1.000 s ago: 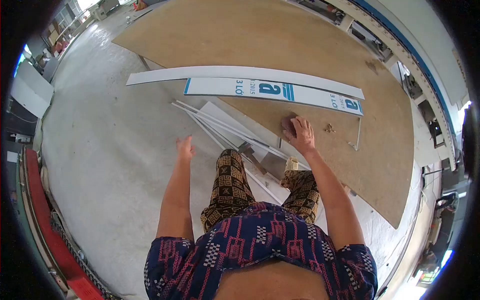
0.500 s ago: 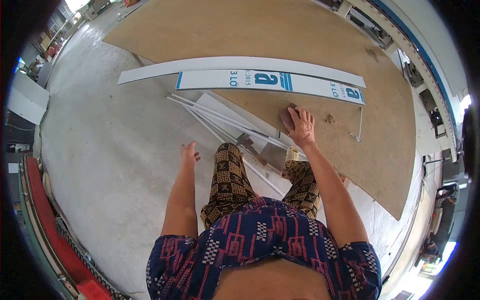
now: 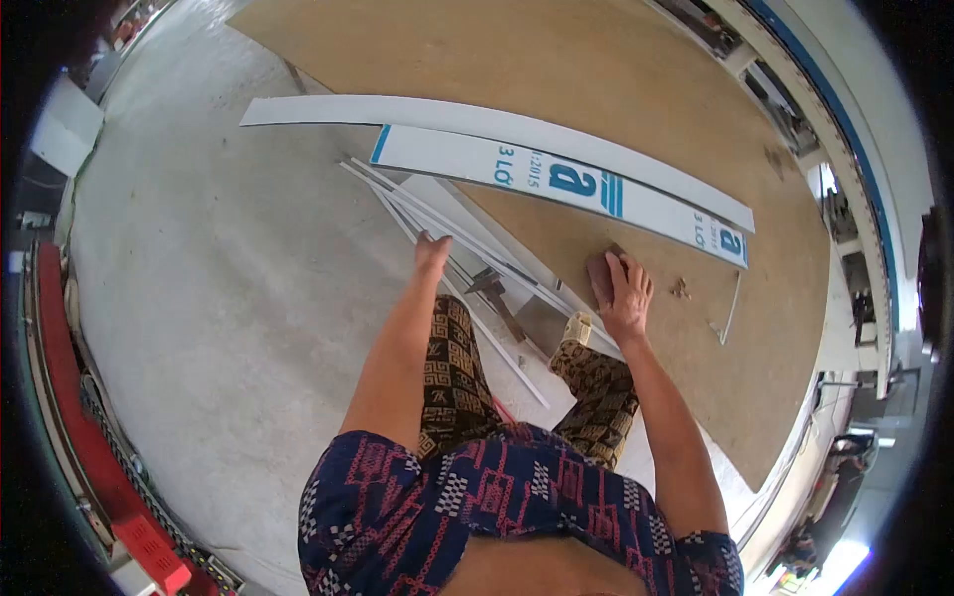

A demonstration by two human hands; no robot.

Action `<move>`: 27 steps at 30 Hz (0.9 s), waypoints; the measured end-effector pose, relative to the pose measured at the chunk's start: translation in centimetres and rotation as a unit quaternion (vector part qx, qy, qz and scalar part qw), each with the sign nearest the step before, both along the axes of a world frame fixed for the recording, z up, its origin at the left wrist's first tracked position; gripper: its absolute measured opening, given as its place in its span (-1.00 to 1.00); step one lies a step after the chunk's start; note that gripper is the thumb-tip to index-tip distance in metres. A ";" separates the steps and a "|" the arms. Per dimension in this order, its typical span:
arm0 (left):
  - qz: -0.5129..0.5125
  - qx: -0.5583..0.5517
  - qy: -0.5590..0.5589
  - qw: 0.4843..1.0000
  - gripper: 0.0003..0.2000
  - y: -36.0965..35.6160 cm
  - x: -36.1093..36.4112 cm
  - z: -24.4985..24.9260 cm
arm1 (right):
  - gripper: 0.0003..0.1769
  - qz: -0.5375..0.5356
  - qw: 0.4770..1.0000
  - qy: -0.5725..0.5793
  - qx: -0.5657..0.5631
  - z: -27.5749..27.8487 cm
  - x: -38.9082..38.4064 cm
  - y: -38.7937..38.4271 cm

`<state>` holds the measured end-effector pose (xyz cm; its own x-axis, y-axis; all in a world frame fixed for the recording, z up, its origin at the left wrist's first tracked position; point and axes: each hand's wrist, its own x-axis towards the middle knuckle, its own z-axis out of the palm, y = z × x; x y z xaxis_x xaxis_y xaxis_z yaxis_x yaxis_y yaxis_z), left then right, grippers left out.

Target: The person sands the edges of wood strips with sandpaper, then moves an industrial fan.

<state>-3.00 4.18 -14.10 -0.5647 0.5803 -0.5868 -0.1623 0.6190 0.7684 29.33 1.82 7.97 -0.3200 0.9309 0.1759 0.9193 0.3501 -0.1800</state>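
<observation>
My right hand [image 3: 626, 300] is on the board with its fingers over a dark brown block [image 3: 600, 278], which looks like a sanding block. My left hand [image 3: 433, 252] reaches down to a bundle of thin white strips [image 3: 487, 250]; its thumb stands apart from the fingers, and the other fingers are partly hidden. Beside the strips, near my left knee, lies a hammer [image 3: 505, 313] with a wooden handle. On the board lie a plain white panel strip [image 3: 477, 117] and a white strip with blue lettering [image 3: 467, 164].
The large brown board [image 3: 735, 377] fills the right side, its edge slanting past my legs. Small brass-coloured bits [image 3: 681, 288] and a thin white rod [image 3: 732, 308] lie on it. Grey floor [image 3: 219, 298] spreads left, with a red rail [image 3: 79, 397] at the far left.
My left hand has moved forward and right, from over the bare floor to the white strips. My right hand stays on the brown block. The view has turned slightly.
</observation>
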 end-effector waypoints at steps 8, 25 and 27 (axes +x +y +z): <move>0.000 -0.103 -0.095 0.990 -0.31 4.6 4.9 -4.8 | -0.40 0.020 0.999 -0.021 -0.023 0.6 -0.6 0.8; -0.220 -0.174 0.105 0.954 -0.73 -6.3 6.4 -27.3 | -0.37 0.042 0.990 -0.069 -0.118 -2.0 1.7 0.5; -0.216 -0.206 0.106 0.948 -0.74 -10.4 5.2 -27.2 | -0.35 0.041 0.989 -0.076 -0.118 -1.8 1.3 0.5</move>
<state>2.17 -6.24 -41.31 -0.4566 0.5314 -0.7136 0.3068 0.8469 0.4344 30.58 2.34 6.17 -0.4030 0.9098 -0.0990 0.9119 0.3900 -0.1280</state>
